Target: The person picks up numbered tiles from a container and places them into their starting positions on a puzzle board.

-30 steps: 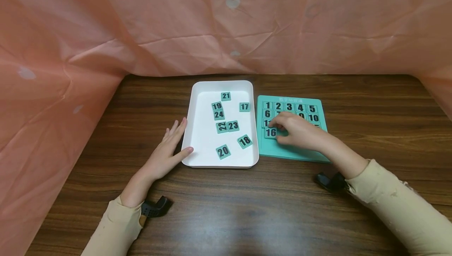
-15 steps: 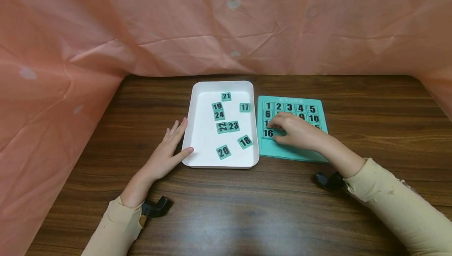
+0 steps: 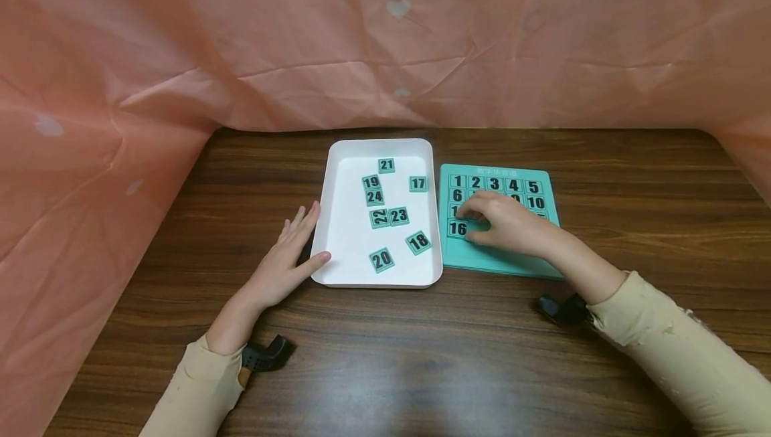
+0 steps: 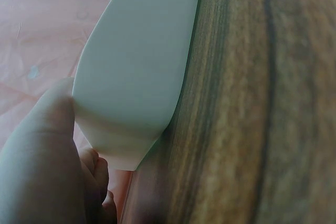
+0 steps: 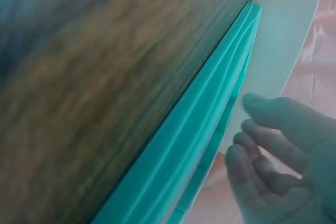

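A teal number puzzle board (image 3: 500,259) lies on the table, its upper rows filled with number tiles. My right hand (image 3: 512,223) reaches over it from the right and covers some of them. Thumb and index finger pinch the 16 tile (image 3: 457,228), which lies at the left end of the fourth row. In the right wrist view the curved fingers (image 5: 247,177) are over the board's edge; the tile is hidden there. My left hand (image 3: 280,259), fingers spread, rests against the left side of a white tray (image 3: 328,223). In the left wrist view its thumb (image 4: 55,111) touches the tray wall.
Several loose number tiles lie in the tray, among them 17 (image 3: 418,184), 18 (image 3: 418,242), 20 (image 3: 381,259) and 21 (image 3: 386,165). The wooden table (image 3: 373,357) runs back to a pink curtain (image 3: 458,42). Tray and board stand side by side.
The 16 tile has shifted slightly left into line with the column above, my right hand moving with it. The left hand and tray have stayed put.
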`<state>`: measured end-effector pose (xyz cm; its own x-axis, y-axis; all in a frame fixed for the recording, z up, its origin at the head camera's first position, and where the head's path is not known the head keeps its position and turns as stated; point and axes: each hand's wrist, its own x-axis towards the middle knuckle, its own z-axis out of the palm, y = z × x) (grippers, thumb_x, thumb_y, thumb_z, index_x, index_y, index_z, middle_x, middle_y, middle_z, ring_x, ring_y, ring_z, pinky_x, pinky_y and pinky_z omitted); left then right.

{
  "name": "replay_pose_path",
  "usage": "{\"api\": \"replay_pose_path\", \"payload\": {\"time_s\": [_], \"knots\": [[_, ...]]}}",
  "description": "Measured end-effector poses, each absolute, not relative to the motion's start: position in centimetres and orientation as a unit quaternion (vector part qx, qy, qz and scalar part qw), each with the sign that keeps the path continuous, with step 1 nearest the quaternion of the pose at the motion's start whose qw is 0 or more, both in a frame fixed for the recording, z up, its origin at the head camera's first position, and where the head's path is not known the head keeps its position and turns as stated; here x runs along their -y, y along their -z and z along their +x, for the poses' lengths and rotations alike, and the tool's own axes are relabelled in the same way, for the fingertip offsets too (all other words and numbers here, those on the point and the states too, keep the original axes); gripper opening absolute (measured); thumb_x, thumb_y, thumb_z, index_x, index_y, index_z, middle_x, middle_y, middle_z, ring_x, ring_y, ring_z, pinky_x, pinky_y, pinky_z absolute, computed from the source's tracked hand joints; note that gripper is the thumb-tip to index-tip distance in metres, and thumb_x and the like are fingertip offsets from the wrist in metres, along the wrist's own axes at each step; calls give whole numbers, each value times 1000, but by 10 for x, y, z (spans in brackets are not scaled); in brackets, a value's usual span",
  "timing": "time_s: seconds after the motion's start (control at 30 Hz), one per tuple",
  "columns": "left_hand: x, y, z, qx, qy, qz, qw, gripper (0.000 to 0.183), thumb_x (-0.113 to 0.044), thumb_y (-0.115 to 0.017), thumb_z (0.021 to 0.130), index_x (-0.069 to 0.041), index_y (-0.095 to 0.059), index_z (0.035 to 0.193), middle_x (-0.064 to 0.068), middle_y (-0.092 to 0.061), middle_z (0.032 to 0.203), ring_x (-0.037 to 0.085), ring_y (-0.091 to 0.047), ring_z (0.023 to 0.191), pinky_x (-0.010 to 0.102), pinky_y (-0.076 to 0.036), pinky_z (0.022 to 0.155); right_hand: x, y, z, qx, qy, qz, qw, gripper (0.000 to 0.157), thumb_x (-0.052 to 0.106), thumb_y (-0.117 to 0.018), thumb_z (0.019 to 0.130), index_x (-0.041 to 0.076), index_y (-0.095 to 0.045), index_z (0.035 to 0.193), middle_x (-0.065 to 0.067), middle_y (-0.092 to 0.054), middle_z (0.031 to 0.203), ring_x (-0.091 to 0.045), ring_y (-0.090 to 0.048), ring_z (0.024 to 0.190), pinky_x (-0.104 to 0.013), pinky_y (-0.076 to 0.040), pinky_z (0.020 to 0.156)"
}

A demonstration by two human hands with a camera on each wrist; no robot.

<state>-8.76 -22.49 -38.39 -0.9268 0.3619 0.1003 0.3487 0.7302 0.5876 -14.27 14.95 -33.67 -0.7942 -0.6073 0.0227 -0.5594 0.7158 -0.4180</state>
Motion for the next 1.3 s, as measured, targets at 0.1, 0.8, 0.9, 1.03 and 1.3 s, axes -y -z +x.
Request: {"api": "replay_pose_path", "payload": {"time_s": [0.1,0.8,0.9,1.03,1.3], "knots": [[225,384,-88,-930,-313,193,8,77,-42,-54,88,-27,-7,147,-6,-9,152,20,-2,140,46,-1,111,-149,334,-145,-926,209,-311,53,28,13,-72,75,3,-65,101,-7,-60,95,-19,-53,85,-34,-46,74],[226,385,-88,-930,-311,195,8,77,-45,-53,88,-26,-7,147,-7,-8,152,21,-3,140,47,-2,111,-109,307,-200,-912,246,-326,51,32,16,-70,79,3,-62,108,-11,-60,99,-25,-54,88,-35,-46,75],[226,385,-88,-931,-310,193,8,77,-46,-52,88,-28,-6,147,-8,-8,152,20,-2,140,47,-2,111,-103,309,-207,-914,245,-315,67,35,16,-70,79,3,-61,110,-11,-60,102,-24,-54,91,-35,-47,79],[225,385,-87,-932,-310,189,10,77,-46,-53,88,-29,-6,147,-10,-7,152,18,-1,140,47,-2,111,-95,311,-215,-917,240,-309,73,38,17,-71,78,3,-61,111,-10,-60,105,-24,-54,91,-36,-47,81],[224,384,-87,-932,-310,189,9,76,-46,-52,88,-28,-6,147,-8,-8,152,19,-2,140,47,-2,111,-82,321,-225,-924,218,-302,85,38,19,-73,76,6,-63,111,-6,-62,107,-21,-54,100,-44,-31,89]]}}
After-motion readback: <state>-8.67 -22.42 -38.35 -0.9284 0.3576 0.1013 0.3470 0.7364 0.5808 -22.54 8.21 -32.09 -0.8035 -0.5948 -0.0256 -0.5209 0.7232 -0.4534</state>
